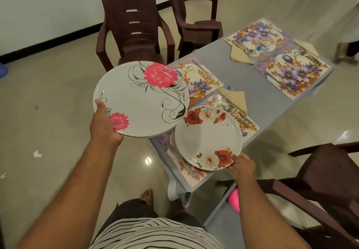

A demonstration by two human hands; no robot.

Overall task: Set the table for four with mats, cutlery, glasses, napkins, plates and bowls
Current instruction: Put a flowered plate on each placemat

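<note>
My left hand (104, 124) grips the near rim of a stack of large white plates with pink flowers (139, 101), held in the air left of the table. My right hand (242, 166) pinches the near edge of a smaller white plate with red roses (207, 138), which lies over the nearest floral mat (194, 179). A knife (180, 159) lies on that mat left of the plate, with a fork and spoon (236, 113) and a folded beige napkin (238, 98) beyond it. Three more floral mats (295, 74) carry cutlery and napkins.
The grey table (242, 74) runs away to the upper right. Two dark brown plastic chairs (134, 25) stand at its far left side and another (320, 186) at the near right. A clear glass (218, 95) stands by the near napkin. A pink object (234, 200) lies under the table.
</note>
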